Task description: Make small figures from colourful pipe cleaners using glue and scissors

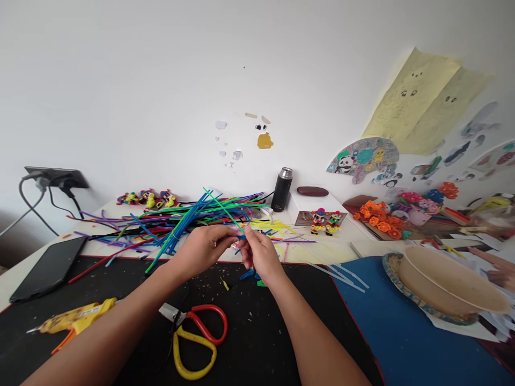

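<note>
My left hand [207, 245] and my right hand [260, 252] meet above the far edge of the black mat [257, 332]. Both are closed in a pinch on a small piece of blue pipe cleaner [241, 237]; its shape is mostly covered by my fingers. Just below my right hand, small blue pipe cleaner pieces [247, 274] and a green piece [261, 283] lie on the mat. A yellow scrap [225, 284] rests nearby. Behind my hands spreads a heap of coloured pipe cleaners [189, 214], with a green one sticking up towards my fingers.
Scissors [201, 343] with red and yellow handles and a yellow glue gun [76, 319] lie near my left forearm. A phone [48, 268] is at the left. Behind stand a black flask [282, 190] and small figures [325, 221]. At right are a bowl [450, 279] and another person's hand [499, 268].
</note>
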A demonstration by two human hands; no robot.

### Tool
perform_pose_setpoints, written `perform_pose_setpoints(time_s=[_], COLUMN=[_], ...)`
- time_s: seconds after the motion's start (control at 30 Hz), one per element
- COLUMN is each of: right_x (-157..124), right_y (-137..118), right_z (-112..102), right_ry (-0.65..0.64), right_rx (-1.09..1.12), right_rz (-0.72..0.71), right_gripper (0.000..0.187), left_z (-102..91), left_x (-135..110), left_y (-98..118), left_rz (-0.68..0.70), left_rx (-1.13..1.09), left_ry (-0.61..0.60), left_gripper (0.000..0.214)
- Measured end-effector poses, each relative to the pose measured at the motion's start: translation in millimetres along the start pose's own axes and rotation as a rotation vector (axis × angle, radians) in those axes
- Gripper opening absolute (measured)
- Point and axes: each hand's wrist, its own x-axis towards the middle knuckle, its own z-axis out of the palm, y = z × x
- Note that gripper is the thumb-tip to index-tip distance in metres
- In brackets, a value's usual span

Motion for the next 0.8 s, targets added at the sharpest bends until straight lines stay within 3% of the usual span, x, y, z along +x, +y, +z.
perform_pose_setpoints(time_s=[0.23, 0.5, 0.63, 0.8], right_x=[-1, 2, 3, 3], right_y=[3, 14, 14, 11], right_z=[1, 3, 3, -1], right_ry=[-0.02, 0.021, 0.06, 0.066], right_rx=[-0.09, -0.136, -0.143, -0.138], right_rz=[-0.103, -0.119, -0.109, -0.11], right_gripper=[0.059, 0.056, 0.057, 0.056], left_z=[-4.5, -1.8, 0.2, -11.5], left_x=[3, 3, 5, 8], left_y=[9, 7, 7, 9], left_rz=[-0.045, -0.025, -0.115, -0.22], left_rx=[-0.066, -0.026, -0.174, -0.304], left_ry=[-0.054, -0.064, -0.084, -0.077], left_gripper=[0.021, 0.024, 0.024, 0.034])
